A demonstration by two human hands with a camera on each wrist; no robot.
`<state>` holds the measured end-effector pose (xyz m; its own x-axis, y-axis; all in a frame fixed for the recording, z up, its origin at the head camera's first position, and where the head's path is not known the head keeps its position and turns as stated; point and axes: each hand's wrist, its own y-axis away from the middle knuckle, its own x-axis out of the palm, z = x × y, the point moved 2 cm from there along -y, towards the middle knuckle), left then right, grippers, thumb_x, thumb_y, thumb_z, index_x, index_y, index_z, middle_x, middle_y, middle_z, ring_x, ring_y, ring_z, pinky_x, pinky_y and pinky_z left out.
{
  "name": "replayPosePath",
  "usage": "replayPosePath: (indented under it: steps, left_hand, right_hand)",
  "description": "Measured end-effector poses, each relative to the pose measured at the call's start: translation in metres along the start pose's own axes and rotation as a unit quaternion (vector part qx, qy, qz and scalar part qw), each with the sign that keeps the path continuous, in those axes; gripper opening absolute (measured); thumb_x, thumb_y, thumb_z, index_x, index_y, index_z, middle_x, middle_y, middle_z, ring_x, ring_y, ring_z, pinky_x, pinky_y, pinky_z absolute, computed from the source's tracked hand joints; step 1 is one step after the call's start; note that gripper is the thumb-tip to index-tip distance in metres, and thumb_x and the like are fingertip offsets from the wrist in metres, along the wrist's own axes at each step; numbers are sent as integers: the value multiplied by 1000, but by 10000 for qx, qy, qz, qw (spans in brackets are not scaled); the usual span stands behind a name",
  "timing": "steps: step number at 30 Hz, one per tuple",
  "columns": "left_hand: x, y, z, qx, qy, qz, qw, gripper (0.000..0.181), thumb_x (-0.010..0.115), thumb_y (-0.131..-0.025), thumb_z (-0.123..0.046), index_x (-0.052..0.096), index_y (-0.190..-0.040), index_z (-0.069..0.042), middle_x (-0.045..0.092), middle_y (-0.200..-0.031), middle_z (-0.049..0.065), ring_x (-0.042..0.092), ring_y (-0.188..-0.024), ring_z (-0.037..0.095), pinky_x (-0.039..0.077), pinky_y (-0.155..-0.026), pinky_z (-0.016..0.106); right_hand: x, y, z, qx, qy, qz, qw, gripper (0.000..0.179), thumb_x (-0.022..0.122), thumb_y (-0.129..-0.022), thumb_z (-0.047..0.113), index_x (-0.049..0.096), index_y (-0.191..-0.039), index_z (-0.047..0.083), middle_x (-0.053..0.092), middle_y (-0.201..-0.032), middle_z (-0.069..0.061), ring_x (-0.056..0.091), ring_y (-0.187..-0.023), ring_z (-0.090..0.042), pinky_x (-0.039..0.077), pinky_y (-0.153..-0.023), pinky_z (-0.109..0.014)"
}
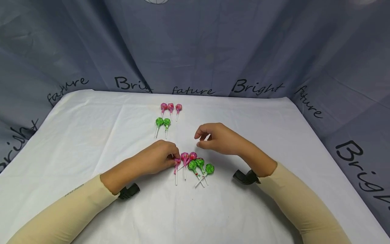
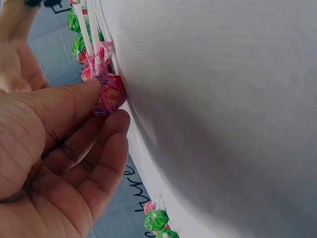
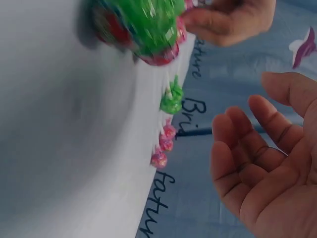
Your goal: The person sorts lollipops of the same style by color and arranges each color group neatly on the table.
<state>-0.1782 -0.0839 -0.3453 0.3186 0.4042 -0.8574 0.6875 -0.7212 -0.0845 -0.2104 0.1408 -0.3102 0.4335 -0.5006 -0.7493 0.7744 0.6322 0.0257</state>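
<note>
My left hand (image 1: 156,157) pinches the head of a pink-wrapped lollipop (image 2: 113,94) between thumb and fingers, low over the white cloth. Right beside it lie two more pink lollipops (image 1: 184,156), their white sticks pointing toward me. Three green lollipops (image 1: 192,165) overlap at the right of this near group, some sticks crossing. Raised above and to the right of the group is my right hand (image 1: 217,137), fingers loosely bent and nothing between them. In the right wrist view its fingers spread apart, with blurred green wrappers (image 3: 148,22) close to the lens.
Farther back on the white-covered table (image 1: 91,135), three pink lollipops (image 1: 170,107) form a row, with two green lollipops (image 1: 159,122) in front of them. A grey printed curtain (image 1: 195,47) hangs behind the table. Black wrist devices (image 1: 129,191) sit under both forearms.
</note>
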Motion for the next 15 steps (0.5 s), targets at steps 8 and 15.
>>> replayPosePath:
  steps: [8, 15]
  left_hand:
    - [1, 2, 1, -55, -13, 4, 10000, 5, 76, -87, -5, 73, -90, -8, 66, -87, -3, 60, -80, 13, 50, -72, 27]
    - [2, 2, 1, 19, 2, -30, 10000, 5, 75, -87, -5, 73, -91, -8, 66, -87, -3, 60, -80, 14, 50, -72, 27]
  right_hand:
    - [17, 32, -9, 39, 236, 360, 9991, 12, 71, -91, 13, 68, -102, 11, 66, -96, 5, 60, -91, -13, 51, -75, -32]
    - [30, 46, -15, 285, 470, 762, 9956, 10, 74, -89, 13, 67, -95, 16, 57, -79, 8, 53, -76, -12, 47, -68, -28]
